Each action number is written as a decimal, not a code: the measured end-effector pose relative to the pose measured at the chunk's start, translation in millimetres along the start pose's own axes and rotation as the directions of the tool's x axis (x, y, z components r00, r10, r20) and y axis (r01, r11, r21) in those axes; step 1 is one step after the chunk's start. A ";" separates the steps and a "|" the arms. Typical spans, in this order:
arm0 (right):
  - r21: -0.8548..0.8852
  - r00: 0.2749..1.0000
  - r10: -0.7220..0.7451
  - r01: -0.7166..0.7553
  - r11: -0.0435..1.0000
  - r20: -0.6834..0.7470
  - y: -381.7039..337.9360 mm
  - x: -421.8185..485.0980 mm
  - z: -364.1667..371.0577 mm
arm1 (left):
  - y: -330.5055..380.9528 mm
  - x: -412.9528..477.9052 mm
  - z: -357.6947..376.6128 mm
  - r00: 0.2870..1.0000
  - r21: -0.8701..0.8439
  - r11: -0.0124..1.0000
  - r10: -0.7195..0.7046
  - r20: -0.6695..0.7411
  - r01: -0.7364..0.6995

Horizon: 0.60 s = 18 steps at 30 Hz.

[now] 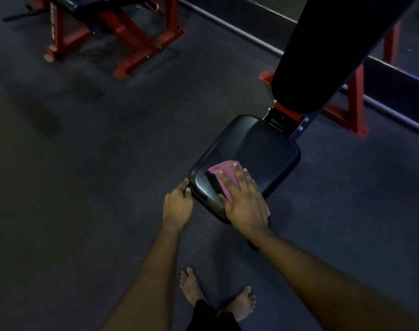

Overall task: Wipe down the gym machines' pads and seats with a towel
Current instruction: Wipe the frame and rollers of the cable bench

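Our right hand (245, 201) presses the towel (224, 169) flat on the seat (258, 149) — grip spread; our left hand (177, 204), at nine o'clock, clamps the seat's edge.

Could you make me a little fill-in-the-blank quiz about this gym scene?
The right hand presses a ____ towel flat on the seat.
The left hand holds the edge of the ____.
The frame is painted ____.
The feet are ____.
Missing words: pink, seat, red, bare.
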State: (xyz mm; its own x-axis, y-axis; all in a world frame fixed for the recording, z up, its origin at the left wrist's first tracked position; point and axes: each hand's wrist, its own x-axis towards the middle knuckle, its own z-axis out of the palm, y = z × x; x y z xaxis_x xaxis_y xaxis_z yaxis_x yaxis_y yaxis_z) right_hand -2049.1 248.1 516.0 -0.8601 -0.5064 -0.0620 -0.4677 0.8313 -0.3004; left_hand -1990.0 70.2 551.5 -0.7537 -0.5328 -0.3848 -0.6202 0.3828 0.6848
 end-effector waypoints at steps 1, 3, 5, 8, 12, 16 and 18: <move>0.009 0.999 0.037 -0.037 0.999 0.001 5.1 10.0 -3.7 | -0.1 -0.4 -0.4 1.000 0.008 1.000 0.012 0.007 -0.012; 0.048 0.986 0.162 -0.160 0.986 -0.042 0.9 20.5 -5.4 | -0.3 -0.3 -0.9 1.000 0.030 0.999 0.028 0.008 -0.028; 0.075 0.953 0.286 -0.279 0.957 -0.102 -16.5 9.0 -0.6 | -0.4 0.3 -1.5 0.999 0.044 0.998 0.034 -0.012 -0.034; 0.062 0.975 0.205 -0.200 0.978 -0.089 -18.2 -20.8 7.6 | 3.6 1.9 2.7 0.995 0.063 0.998 0.028 -0.095 -0.022; 0.023 0.994 0.100 -0.099 0.995 -0.035 21.0 11.0 -6.3 | 5.7 6.2 10.3 0.985 0.053 0.998 -0.005 -0.173 0.014; 0.071 0.948 0.312 -0.307 0.949 -0.067 4.2 20.8 -6.7 | 4.2 17.6 20.5 0.977 -0.062 0.998 -0.023 -0.214 0.010; 0.083 0.959 0.266 -0.258 0.962 -0.100 -2.3 -4.4 -1.2 | 12.2 24.1 25.9 0.976 -0.155 0.987 -0.068 -0.209 0.035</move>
State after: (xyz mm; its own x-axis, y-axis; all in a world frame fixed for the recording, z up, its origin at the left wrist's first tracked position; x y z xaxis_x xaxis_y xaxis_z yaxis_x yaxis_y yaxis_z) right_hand -2044.5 248.6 518.1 -0.9694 -0.2414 -0.0439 -0.2111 0.9118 -0.3523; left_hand -2021.3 81.6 534.5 -0.6480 -0.7032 -0.2925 -0.6049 0.2418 0.7587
